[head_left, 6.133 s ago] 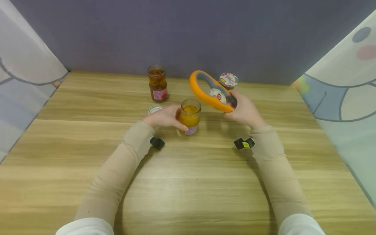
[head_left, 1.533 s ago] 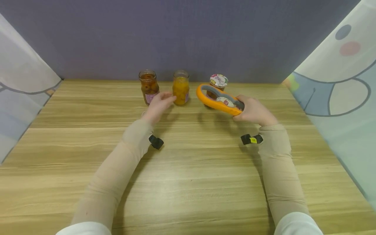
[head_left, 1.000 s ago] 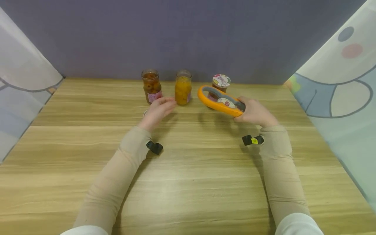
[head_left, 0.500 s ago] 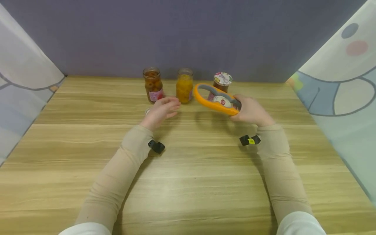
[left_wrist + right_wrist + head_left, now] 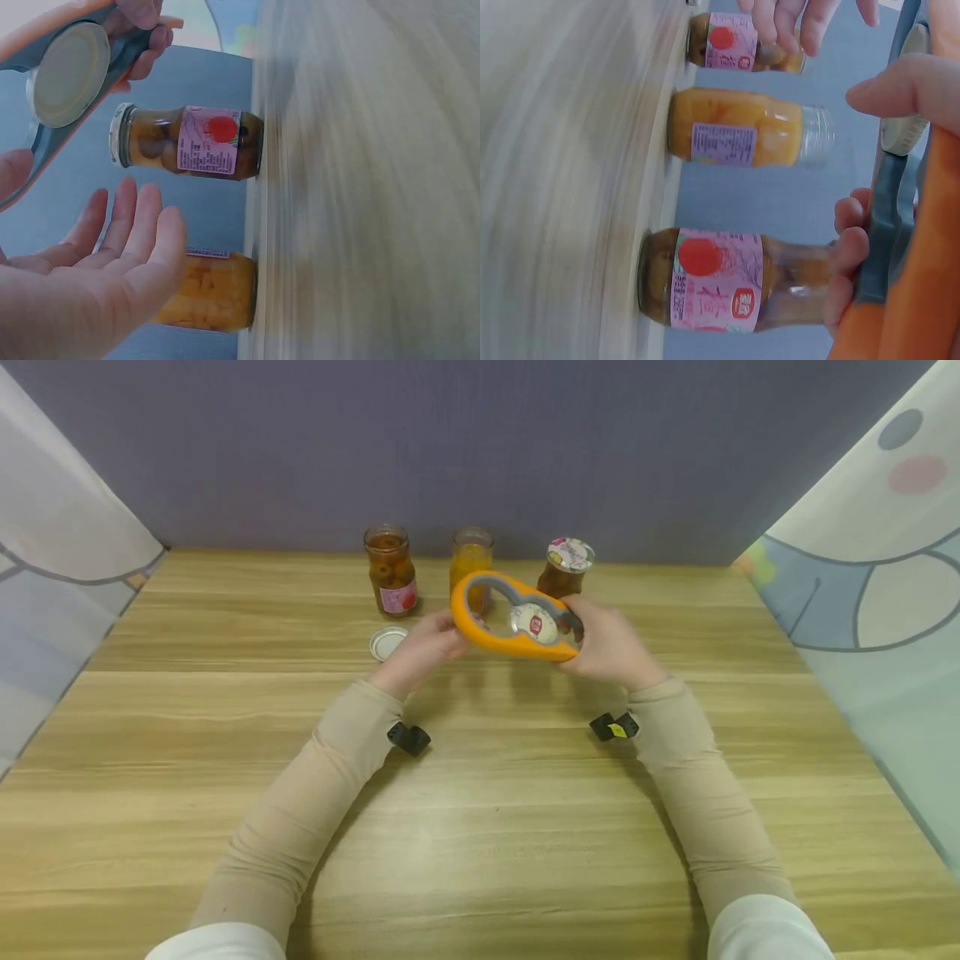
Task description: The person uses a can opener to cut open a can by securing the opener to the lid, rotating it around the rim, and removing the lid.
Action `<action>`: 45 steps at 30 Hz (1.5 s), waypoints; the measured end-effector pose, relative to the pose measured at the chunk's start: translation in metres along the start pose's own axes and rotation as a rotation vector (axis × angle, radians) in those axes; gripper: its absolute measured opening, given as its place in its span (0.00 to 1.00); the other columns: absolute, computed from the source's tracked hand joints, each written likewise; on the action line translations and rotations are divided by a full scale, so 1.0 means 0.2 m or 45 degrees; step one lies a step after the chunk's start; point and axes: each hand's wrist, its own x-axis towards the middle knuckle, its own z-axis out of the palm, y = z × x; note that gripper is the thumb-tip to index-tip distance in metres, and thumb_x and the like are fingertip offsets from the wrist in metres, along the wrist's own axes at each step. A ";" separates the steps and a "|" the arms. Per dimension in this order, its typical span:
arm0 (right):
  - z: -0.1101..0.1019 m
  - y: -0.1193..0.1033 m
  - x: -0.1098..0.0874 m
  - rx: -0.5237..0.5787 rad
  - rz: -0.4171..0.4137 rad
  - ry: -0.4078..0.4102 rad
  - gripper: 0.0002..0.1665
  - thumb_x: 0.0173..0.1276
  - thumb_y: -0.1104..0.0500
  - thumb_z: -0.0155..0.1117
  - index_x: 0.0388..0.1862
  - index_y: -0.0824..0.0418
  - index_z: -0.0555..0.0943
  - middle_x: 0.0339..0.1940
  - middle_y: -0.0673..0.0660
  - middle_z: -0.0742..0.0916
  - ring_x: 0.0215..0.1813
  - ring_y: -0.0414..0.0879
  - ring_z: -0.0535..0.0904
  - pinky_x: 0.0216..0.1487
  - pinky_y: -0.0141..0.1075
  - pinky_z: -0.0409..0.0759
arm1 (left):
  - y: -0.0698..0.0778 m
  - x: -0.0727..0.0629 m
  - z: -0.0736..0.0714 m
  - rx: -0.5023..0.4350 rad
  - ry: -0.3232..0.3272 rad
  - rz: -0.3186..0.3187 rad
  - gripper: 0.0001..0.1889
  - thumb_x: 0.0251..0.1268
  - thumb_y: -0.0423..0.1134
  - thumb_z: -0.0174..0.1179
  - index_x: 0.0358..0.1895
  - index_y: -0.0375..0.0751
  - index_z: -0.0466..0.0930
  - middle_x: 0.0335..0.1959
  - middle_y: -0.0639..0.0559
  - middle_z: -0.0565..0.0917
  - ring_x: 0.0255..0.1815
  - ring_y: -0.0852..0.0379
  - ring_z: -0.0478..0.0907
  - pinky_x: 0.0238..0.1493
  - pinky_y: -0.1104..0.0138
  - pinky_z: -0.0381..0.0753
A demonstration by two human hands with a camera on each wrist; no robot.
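Observation:
My right hand (image 5: 611,643) grips an orange and grey jar opener (image 5: 513,647), held up in front of the jars. A pale round lid (image 5: 535,624) sits inside the opener's middle opening. The left hand (image 5: 426,652) is at the opener's left end, palm turned up, fingers (image 5: 142,232) loosely extended and holding nothing. Behind the opener stands an uncapped jar of yellow fruit (image 5: 739,127), partly hidden in the head view. To its right is a capped jar of dark fruit (image 5: 187,142) with a pink label.
An uncapped jar of reddish-brown fruit (image 5: 392,572) stands at the back left. In front of it a loose lid (image 5: 386,643) lies on the wooden table (image 5: 480,860), partly behind the left hand. A grey-blue wall panel (image 5: 480,452) closes off the back.
The yellow fruit jar, earlier in the left hand, now stands at the back between the others. Over the last half second the opener moved left and the left hand came to its end.

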 end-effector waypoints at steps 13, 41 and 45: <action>0.04 -0.06 0.00 -0.036 -0.111 -0.035 0.37 0.39 0.59 0.74 0.53 0.62 0.73 0.30 0.55 0.79 0.30 0.48 0.72 0.32 0.37 0.71 | 0.02 -0.01 0.03 0.053 -0.021 -0.018 0.20 0.70 0.40 0.52 0.57 0.26 0.71 0.53 0.36 0.78 0.55 0.47 0.75 0.60 0.58 0.72; 0.09 -0.10 -0.03 0.157 -0.324 0.032 0.39 0.39 0.62 0.79 0.52 0.66 0.71 0.40 0.58 0.81 0.37 0.48 0.74 0.40 0.39 0.75 | -0.04 -0.04 0.10 -0.560 -0.422 0.165 0.29 0.35 0.62 0.68 0.38 0.49 0.70 0.37 0.56 0.76 0.39 0.61 0.77 0.46 0.70 0.78; 0.10 -0.10 -0.02 0.166 -0.333 0.022 0.40 0.40 0.63 0.79 0.54 0.66 0.71 0.42 0.58 0.81 0.38 0.48 0.75 0.40 0.39 0.75 | -0.05 -0.04 0.10 -0.609 -0.451 0.147 0.32 0.36 0.61 0.68 0.43 0.48 0.70 0.39 0.56 0.77 0.42 0.61 0.77 0.48 0.71 0.77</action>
